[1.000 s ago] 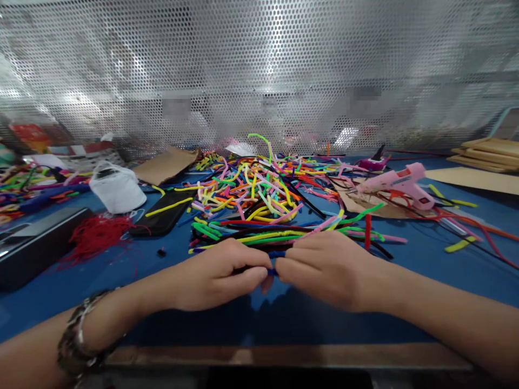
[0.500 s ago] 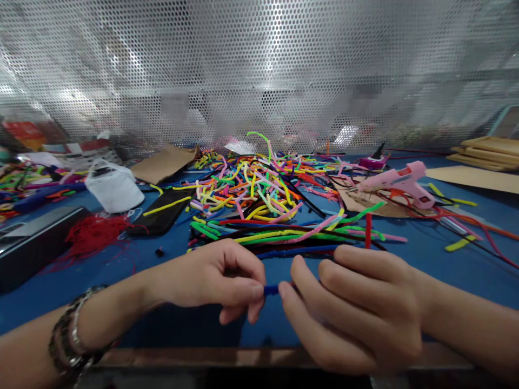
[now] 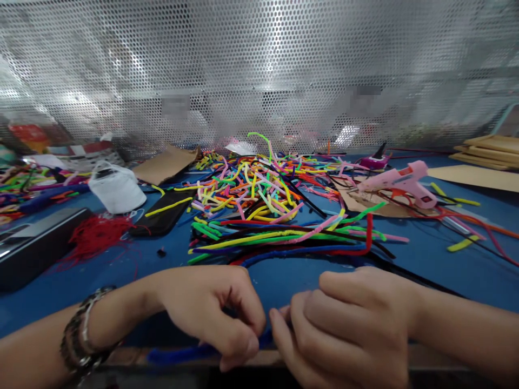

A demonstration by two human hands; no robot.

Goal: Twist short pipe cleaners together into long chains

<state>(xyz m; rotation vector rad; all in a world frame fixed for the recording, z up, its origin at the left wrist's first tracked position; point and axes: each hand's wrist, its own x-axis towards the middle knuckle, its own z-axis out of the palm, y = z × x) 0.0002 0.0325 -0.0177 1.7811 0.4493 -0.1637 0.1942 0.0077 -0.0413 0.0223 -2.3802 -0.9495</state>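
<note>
A blue pipe cleaner (image 3: 178, 354) runs between my two hands at the table's front edge. My left hand (image 3: 221, 316) pinches it between thumb and curled fingers, and a fuzzy length sticks out to the left below the palm. My right hand (image 3: 348, 324) is closed on the same pipe cleaner a short gap away; its fingers hide the rest of that end. Just beyond the hands lies a row of long pipe cleaners (image 3: 259, 237) in yellow, green, pink, black and blue. A red one (image 3: 368, 232) there has an upturned end.
Behind the row rises a heap of short coloured pipe cleaners (image 3: 251, 186). A pink glue gun (image 3: 405, 181) rests on cardboard at right, its cord trailing. At left are a black phone (image 3: 162, 216), red threads (image 3: 97, 235), a white mask (image 3: 115, 189) and a dark box (image 3: 40, 240).
Both hands have moved down toward the table's front edge with the blue pipe cleaner. Its left length now shows beneath my left hand, and more of the row behind is uncovered.
</note>
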